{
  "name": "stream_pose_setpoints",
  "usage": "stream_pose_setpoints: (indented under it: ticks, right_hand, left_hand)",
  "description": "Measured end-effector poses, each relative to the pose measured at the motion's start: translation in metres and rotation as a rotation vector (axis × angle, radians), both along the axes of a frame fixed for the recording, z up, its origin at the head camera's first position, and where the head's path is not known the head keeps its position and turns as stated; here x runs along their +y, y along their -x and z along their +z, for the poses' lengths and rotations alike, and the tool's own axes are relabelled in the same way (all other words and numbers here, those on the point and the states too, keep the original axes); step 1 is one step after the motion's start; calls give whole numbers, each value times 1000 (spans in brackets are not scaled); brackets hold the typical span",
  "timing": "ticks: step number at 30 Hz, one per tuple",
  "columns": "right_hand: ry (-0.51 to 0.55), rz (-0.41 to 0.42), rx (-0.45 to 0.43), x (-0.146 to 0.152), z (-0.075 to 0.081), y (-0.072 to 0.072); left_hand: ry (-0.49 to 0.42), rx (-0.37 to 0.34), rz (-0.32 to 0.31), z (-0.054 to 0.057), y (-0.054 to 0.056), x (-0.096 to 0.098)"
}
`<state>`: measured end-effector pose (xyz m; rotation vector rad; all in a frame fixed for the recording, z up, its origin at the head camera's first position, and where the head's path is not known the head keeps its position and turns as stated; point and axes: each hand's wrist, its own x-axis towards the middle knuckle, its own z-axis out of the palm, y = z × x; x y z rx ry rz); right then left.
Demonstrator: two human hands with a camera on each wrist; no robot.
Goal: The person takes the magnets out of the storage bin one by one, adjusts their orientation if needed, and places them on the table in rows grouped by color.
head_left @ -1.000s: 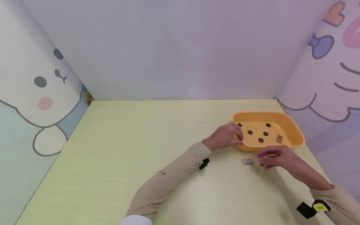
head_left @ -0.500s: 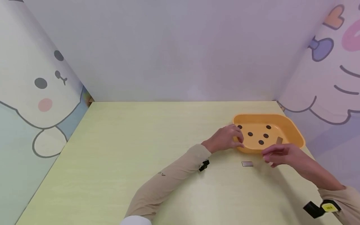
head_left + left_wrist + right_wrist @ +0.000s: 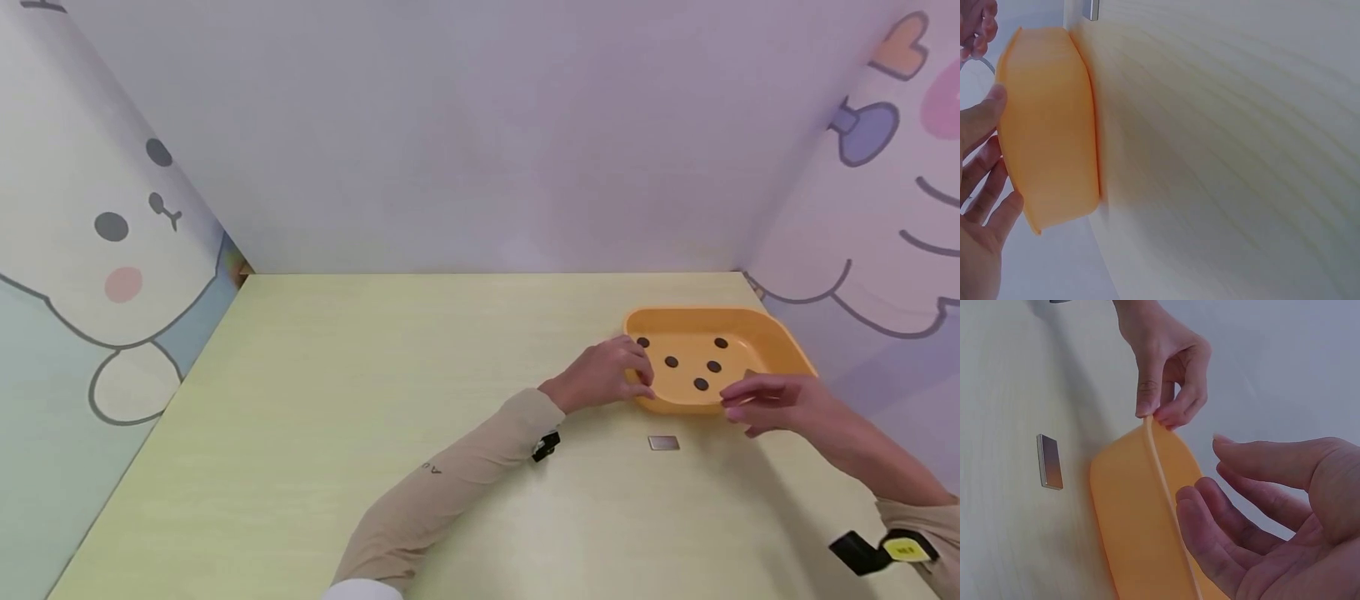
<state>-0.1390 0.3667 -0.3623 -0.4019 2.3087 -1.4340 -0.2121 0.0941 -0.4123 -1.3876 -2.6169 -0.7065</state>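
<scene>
My left hand (image 3: 607,371) pinches the left rim of an orange plastic tray (image 3: 682,409); the right wrist view shows its thumb outside and fingers inside. My right hand (image 3: 783,404) hovers by the tray's front rim, fingers loosely bent and, in the right wrist view, nothing between the thumb and fingertips (image 3: 1188,500). Several dark round discs (image 3: 701,384) lie apart on the tray floor. Behind the right hand, a brownish rectangular piece (image 3: 751,372) inside the tray is mostly hidden. On the table before the tray lies a small shiny rectangular metal block (image 3: 663,443).
A pale wooden table (image 3: 375,417) stretches left of the tray. Plain walls stand behind it, with cartoon-printed panels (image 3: 862,208) along the right and left sides. The tray stands near the table's right edge.
My right hand has moved right and slightly up, away from the metal block, and covers more of the brownish piece. The left hand keeps its place on the tray rim.
</scene>
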Motion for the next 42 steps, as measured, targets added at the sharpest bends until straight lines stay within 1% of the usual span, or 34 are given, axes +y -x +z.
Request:
stream_pose_setpoints:
  ticks: [7,15,20,23,26,29,37,40,42]
  right_hand:
    - [-56,-64,16,7,0,3]
    - [-59,-95,33,17,-1,8]
    - [-39,-98,11,25,-3,14]
    - [-60,-134,-7,28,-4,17]
    - [-94,-170,-1,29,-4,21]
    - [-111,-183,9,32,-3,24]
    - [-96,-208,-8,39,-3,34]
    - [-119,-230,-14,41,-4,38]
    - [-165,-238,-9,42,-4,41]
  left_hand:
    - [-6,3,-9,-1,-1,2]
    - [-1,21,-11,-2,-2,3]
    - [-1,20,-8,-4,-1,4]
    - [1,17,-6,-4,-1,3]
    - [1,14,-3,-2,-2,2]
    - [4,11,1,0,-2,2]
    - [5,14,0,0,1,1]
    - [1,15,-5,-2,2,2]
    - [2,17,-7,-2,3,2]
